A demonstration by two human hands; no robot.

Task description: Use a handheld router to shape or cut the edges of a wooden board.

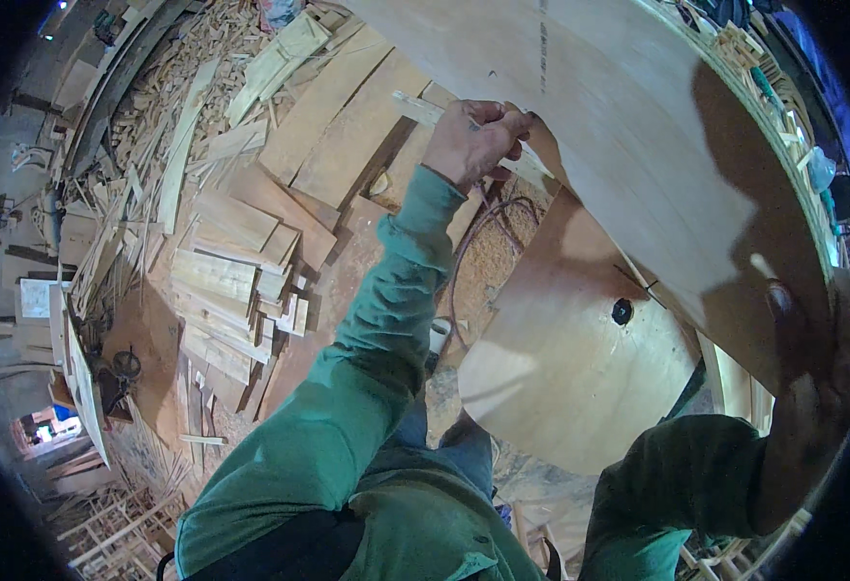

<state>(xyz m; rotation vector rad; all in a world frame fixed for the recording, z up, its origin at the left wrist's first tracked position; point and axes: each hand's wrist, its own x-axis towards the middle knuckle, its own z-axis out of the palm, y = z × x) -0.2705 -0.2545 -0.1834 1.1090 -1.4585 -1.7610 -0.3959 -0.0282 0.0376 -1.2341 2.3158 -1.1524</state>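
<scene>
From the head camera, the left hand [473,140] is curled tight around the left edge of a large, pale, smooth plywood sheet [619,126] — fingers folded over the rim, knuckles up, at the top centre of the view. The right hand [807,387] lies in deep shadow at the right edge, pressed against the same sheet's lower right side; how far its fingers are spread I cannot tell. Both arms wear green sleeves [367,358]. Below the sheet sits a round, light-brown wooden disc [561,358] with a small dark hole near its middle. To the left, rough sawn timber offcuts [227,281] lie stacked and scattered over a floor of sawdust and shavings [488,257] — flat boards, thin slats, splintery ends.
</scene>
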